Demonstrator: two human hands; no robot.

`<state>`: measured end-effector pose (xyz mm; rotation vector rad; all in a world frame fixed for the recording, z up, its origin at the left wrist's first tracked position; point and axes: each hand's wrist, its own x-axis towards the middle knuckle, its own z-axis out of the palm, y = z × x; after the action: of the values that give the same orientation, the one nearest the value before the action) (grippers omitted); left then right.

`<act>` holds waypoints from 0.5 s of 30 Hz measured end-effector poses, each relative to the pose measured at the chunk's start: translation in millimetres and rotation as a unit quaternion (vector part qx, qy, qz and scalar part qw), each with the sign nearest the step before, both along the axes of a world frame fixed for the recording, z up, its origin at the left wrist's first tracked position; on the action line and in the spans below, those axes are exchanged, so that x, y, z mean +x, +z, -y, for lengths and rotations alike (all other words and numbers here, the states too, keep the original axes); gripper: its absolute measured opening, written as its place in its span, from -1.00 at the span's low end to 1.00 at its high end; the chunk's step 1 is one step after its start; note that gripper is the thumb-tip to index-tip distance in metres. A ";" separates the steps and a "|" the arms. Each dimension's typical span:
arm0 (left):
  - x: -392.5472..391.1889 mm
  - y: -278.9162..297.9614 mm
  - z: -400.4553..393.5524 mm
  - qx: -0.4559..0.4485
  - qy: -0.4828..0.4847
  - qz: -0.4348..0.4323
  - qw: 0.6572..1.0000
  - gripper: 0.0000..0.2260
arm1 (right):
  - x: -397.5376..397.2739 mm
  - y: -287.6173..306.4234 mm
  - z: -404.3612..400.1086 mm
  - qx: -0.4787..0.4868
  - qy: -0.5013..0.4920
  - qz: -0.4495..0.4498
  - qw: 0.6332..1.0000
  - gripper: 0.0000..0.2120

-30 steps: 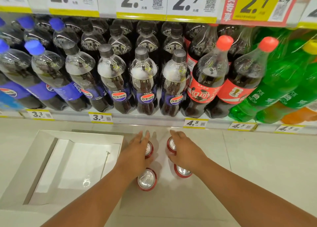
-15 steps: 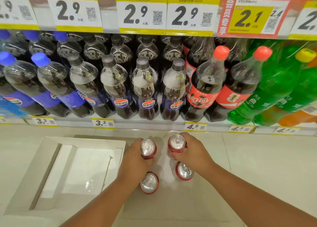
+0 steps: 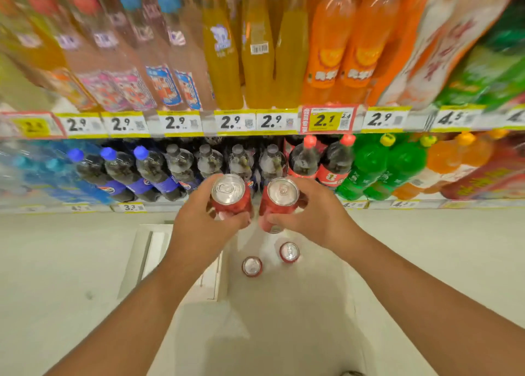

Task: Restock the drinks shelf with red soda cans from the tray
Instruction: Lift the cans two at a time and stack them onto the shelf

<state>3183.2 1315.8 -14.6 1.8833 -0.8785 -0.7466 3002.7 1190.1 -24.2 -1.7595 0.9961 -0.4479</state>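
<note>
from my remote seat i log: left-held can (image 3: 230, 198), glossy red metal body with a bright silver lid; right-held can (image 3: 279, 202), same finish. two floor cans (image 3: 251, 266) below my hands, shiny metal tops. beyond the hands, cola bottles (image 3: 207, 162) in clear glossy plastic. price tags (image 3: 235, 122), matt paper. floor (image 3: 426, 247), smooth pale tile.

Bright, even overhead store light. Heavy motion blur on far upper-shelf plastic bottles (image 3: 227, 48), esp. left/right edges; wide-angle bowing. Soft shadow on pale tiled floor (image 3: 284, 333) near centre; glare on silver can lids (image 3: 228, 189).
</note>
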 end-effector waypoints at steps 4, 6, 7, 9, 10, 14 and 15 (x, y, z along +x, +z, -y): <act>-7.5 136.3 -10.6 -0.004 -0.010 -0.029 1.000 -0.24 | -10.6 146.5 -2.0 -0.023 0.005 0.004 1.000 -0.60; -10.4 210.1 -14.0 -0.011 -0.019 -0.026 0.999 -0.24 | -16.0 224.0 -2.9 -0.028 0.000 0.015 0.999 -0.47; -11.1 248.6 -14.3 -0.017 -0.021 -0.018 0.999 -0.29 | -18.8 264.5 -3.0 -0.031 -0.002 0.025 0.999 -0.44; -13.2 323.7 -13.6 -0.028 -0.019 0.004 0.999 -0.39 | -23.9 343.1 -4.3 -0.040 0.004 0.045 0.998 -0.45; -15.3 360.8 -12.9 -0.034 -0.016 0.013 0.999 -0.40 | -26.3 381.8 -5.3 -0.049 0.011 0.047 0.998 -0.45; -20.0 492.2 -8.9 -0.065 -0.020 0.045 0.997 -0.40 | -32.4 513.1 -2.3 -0.067 0.022 0.058 0.996 -0.36; -22.2 522.0 -8.8 -0.071 -0.024 0.050 0.996 -0.40 | -33.8 541.6 -1.4 -0.063 0.022 0.063 0.996 -0.35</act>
<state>3161.0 1324.6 507.4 1.7896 -1.0160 -0.6068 2968.9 1191.5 517.5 -1.8383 0.8539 -0.5960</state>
